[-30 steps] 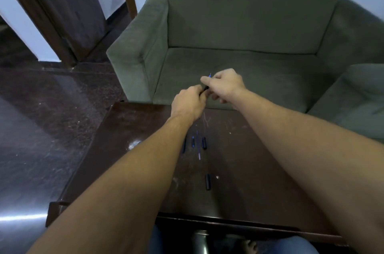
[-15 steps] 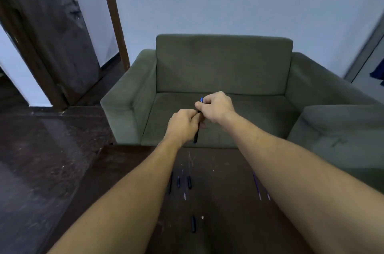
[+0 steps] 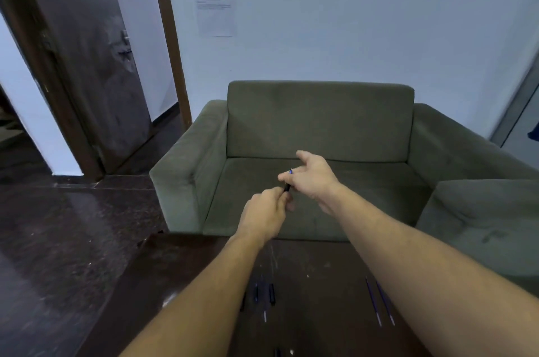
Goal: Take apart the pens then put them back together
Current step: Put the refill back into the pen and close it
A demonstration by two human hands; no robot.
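Head view, entries from largest to smallest.

1. Wall (image 3: 350,35): it fills far more of the frame than a second ago. We take it that the head has lifted, not that the room has changed.
2. Sofa (image 3: 320,120): green. Its whole back shows now, and both hands hang in front of its seat.
3. Table (image 3: 320,283): dark wood. It has dropped to the bottom of the frame, and only its far part shows.
4. Left hand (image 3: 264,218): clenched round the lower end of the pen, much as it was half a second ago.
5. Right hand (image 3: 313,180): half a second ago it was bunched tight over the top of the pen. Now its forefinger stands out straight while the thumb and another finger appear to pinch the upper end.
6. Pen (image 3: 287,188): held in the air between the two hands, well above the table. A dark stretch now shows between the hands, and a blue tip pokes out above the right hand's thumb.
7. Refills (image 3: 374,305): two thin ones lie side by side on the table to the right.
8. Short dark pieces (image 3: 272,294): loose on the table under the left forearm.

We judge that the hands are drawing apart on this pen. We cannot tell whether they are pulling it apart or seating it. The loose parts suggest that the reassembly of the other pens is not yet done.
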